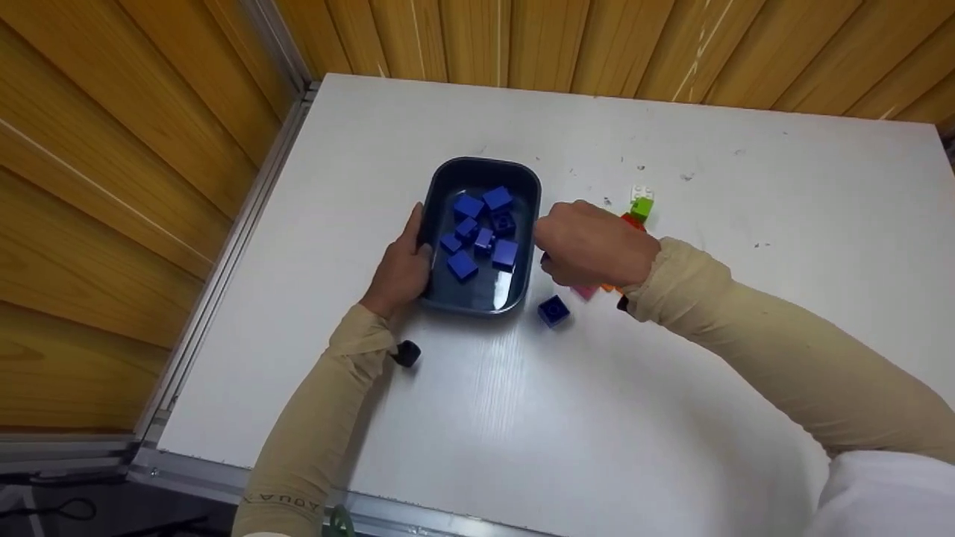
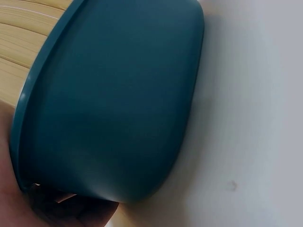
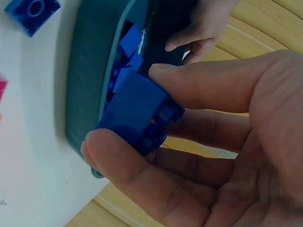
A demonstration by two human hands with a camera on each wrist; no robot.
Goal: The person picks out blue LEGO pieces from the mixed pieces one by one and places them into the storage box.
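Note:
A dark teal tray (image 1: 531, 194) (image 2: 113, 104) (image 3: 85, 80) sits on the white table (image 1: 522, 418) and holds several blue bricks (image 1: 481, 231). My left hand (image 1: 403, 265) grips the tray's left wall, with its thumb over the rim. My right hand (image 1: 589, 242) hovers at the tray's right rim. In the right wrist view it pinches a blue brick (image 3: 137, 111) between thumb and fingers. One more blue brick (image 1: 553, 310) (image 3: 32, 12) lies on the table just right of the tray's near corner.
Green (image 1: 641, 206), white, red, orange and pink bricks lie on the table partly behind my right hand. A small black object (image 1: 406, 353) sits by my left wrist. Wooden panel walls border the table at the back and left.

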